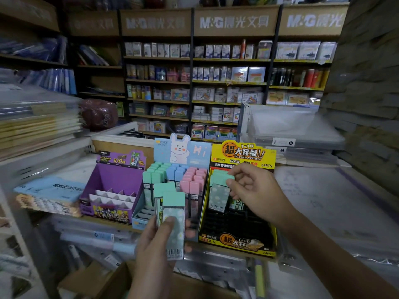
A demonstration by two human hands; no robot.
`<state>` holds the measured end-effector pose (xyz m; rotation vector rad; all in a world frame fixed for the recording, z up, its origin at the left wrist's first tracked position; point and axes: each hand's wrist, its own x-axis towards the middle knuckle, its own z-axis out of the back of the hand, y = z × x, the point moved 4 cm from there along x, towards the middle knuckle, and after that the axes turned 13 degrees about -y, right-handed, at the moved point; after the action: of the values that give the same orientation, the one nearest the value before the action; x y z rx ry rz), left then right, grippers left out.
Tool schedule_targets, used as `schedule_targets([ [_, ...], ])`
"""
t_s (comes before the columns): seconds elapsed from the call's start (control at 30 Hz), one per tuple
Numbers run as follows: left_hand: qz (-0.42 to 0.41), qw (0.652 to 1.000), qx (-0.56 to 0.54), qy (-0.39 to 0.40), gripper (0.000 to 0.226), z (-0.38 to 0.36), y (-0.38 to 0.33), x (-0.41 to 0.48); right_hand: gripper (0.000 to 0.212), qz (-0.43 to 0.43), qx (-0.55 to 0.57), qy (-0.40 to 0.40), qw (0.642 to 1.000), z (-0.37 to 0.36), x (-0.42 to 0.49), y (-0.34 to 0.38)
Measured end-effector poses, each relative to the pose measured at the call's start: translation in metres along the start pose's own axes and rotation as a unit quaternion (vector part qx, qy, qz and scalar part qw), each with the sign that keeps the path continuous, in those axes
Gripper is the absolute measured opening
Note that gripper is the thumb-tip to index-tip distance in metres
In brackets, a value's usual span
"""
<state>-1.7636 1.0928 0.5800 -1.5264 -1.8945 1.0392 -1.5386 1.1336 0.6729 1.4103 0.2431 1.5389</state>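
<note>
Head view, looking down over a stationery counter: the person's left hand [155,244] grips a pair of mint-capped cases [173,214], held upright and stacked one behind the other in front of the bunny display box [183,151]. The thumb lies flat across the front case's lower face, just above the barcode. The other fingers curl round the back, their tips peeking out at the right edge. The rear case's cap stands up and to the left of the front one.

The right hand [257,190] pinches a single mint-capped case [220,192] by the right end of its cap, thumb below and fingertips on top. That case hangs tilted from the pinch, barcode end down, over the black tray of the yellow display box [243,155]. I cannot tell whether its lower end touches the tray.

Rows of mint, blue and pink caps fill the bunny box between the two hands. A purple display box [112,178] sits just left of it, and stocked shelves [228,83] line the back wall.
</note>
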Motion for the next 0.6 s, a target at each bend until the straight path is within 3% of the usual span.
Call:
schedule_targets([
  [0.27, 0.01, 1.0, -0.022, 0.011, 0.034, -0.0028, 0.0003, 0.0017, 0.03, 0.058, -0.031, 0.044, 0.997, -0.0023, -0.0038, 0.0047],
  [0.6, 0.001, 0.999, 0.004, 0.038, 0.037, -0.0069, 0.0007, -0.0029, 0.021, 0.085, -0.1, 0.055, 0.99, -0.0075, -0.0047, -0.0025],
])
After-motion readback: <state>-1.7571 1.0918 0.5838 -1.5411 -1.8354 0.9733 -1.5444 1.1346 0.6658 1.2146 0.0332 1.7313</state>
